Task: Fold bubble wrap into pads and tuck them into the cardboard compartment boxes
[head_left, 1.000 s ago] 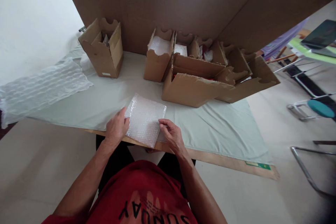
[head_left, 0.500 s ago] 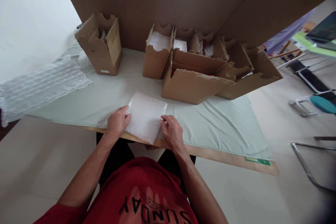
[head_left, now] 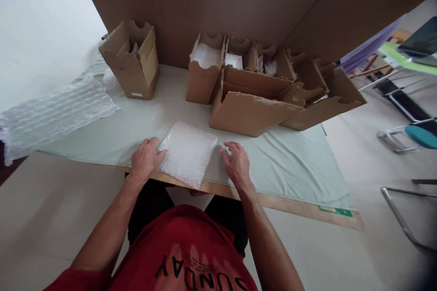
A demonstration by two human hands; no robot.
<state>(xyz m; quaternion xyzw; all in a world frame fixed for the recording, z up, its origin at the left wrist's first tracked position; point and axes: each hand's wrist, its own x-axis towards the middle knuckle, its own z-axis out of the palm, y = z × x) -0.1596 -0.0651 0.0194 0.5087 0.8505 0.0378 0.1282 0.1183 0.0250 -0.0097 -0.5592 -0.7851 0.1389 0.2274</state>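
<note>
Resting at the counter's (head_left: 273, 201) near edge, the left hand (head_left: 146, 160) keeps a loose, released grip, with bent fingers touching the left edge of the bubble-wrap sheet (head_left: 187, 152) and not closed on it. The right hand (head_left: 237, 164) lies flat and released on the pale green cloth (head_left: 290, 168) just beside the sheet's right edge. The sheet lies flat between them, one corner overhanging the counter. Farther back stand a tall open box (head_left: 131, 61) and a cluster of open boxes (head_left: 252, 111) against a brown cardboard wall (head_left: 221, 0). An air-cushion film (head_left: 54, 113) trails off the left end — a teal-seated stool (head_left: 421, 137) stands at the right.
</note>
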